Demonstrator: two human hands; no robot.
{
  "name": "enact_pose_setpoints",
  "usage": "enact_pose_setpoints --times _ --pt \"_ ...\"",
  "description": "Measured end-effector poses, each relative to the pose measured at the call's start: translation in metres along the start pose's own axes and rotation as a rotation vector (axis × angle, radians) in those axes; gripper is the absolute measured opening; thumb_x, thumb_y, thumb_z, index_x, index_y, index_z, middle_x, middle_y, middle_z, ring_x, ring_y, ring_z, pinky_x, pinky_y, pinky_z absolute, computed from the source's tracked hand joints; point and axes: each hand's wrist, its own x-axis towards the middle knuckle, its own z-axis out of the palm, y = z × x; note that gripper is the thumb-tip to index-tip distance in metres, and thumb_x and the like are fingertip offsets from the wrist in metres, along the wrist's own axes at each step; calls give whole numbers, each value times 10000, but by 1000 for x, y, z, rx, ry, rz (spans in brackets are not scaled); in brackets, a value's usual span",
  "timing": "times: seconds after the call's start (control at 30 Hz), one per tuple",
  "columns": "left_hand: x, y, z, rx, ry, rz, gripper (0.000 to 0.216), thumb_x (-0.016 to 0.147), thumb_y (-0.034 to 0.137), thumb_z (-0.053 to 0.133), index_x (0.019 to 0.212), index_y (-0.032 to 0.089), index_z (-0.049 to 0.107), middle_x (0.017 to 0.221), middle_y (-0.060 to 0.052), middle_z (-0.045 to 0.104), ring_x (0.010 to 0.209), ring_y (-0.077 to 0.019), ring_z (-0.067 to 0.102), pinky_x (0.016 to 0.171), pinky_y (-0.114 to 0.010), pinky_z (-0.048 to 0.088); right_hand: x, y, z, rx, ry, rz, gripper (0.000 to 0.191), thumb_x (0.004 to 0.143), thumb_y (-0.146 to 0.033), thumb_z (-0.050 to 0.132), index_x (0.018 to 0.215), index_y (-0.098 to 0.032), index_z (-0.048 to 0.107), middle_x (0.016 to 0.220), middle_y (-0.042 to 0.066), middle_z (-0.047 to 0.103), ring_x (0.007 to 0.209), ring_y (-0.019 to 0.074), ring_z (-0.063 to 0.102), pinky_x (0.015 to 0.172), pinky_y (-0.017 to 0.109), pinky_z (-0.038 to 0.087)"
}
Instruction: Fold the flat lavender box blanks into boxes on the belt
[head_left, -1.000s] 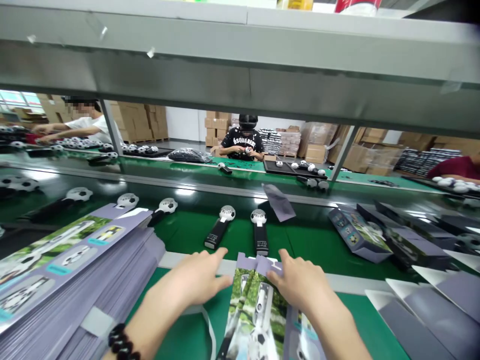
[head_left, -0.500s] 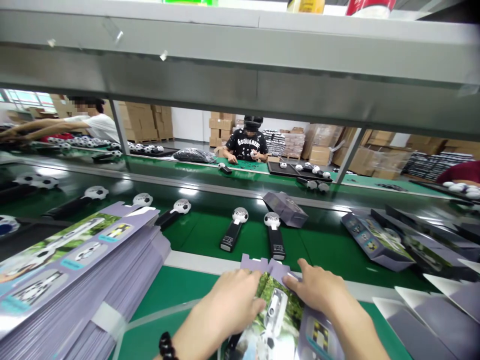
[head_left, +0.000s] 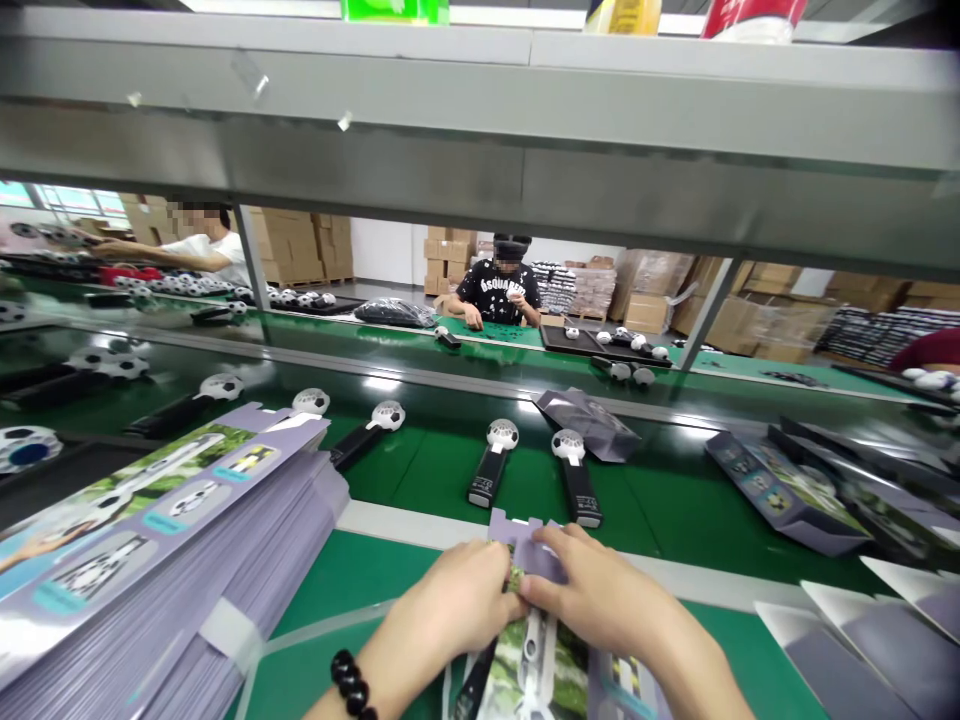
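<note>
My left hand (head_left: pixel 450 610) and my right hand (head_left: pixel 596 595) meet at the bottom centre, both pinching the top flaps of a flat printed carton (head_left: pixel 536 640) with a purple tab and a green picture. The carton lies on the green bench in front of me. Just beyond my fingers, two black-handled fans with football-patterned heads (head_left: pixel 495 460) (head_left: pixel 576 475) rest on the conveyor belt.
A tall stack of flat purple cartons (head_left: pixel 150 560) fills the lower left. More fans (head_left: pixel 367 430) and folded boxes (head_left: pixel 784 490) lie on the belt (head_left: pixel 675 500). Grey flat sheets (head_left: pixel 862 650) sit at the lower right. Other people work across the line under a grey shelf (head_left: pixel 480 110).
Both hands have drawn together and closed on the carton's top flaps. The fans and a purple box on the belt have drifted to the right.
</note>
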Motion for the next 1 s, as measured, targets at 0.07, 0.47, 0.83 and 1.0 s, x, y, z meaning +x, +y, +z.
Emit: enact_pose_setpoints --times 0.07,0.47,0.83,1.0 --pt "1 -5 -3 -36 30 14 294 928 377 592 1118 153 607 1052 -63 662 952 -199 653 868 -420 553 -3 11 -10 48 46 20 547 903 -448 482 1399 -218 489 1438 86 518 1317 239 512 1080 338 411" --pt "-18 21 -3 -105 -20 19 464 905 356 623 1323 198 496 1238 -102 601 1133 -268 597 962 -509 515 -43 60 49 239 91 325 789 931 -495 363 1560 -136 52 1604 225 149 1491 349 133 1109 524 339" --pt "-58 0 -59 -233 338 -3 830 882 612 455 1545 308 59 1528 -152 399 1395 -398 394 1086 -590 391 -35 -33 -11 864 577 -94 848 882 -565 503 1530 -288 30 1577 131 299 1417 266 392 1093 469 427" --pt "-67 6 -67 -487 623 101 859 834 719 461 1494 444 -15 1584 -40 324 1454 -289 322 1134 -522 387 -34 -56 -19 1289 592 -181 763 845 -681 495 1402 -162 443 1327 150 611 1227 301 594 977 428 531"
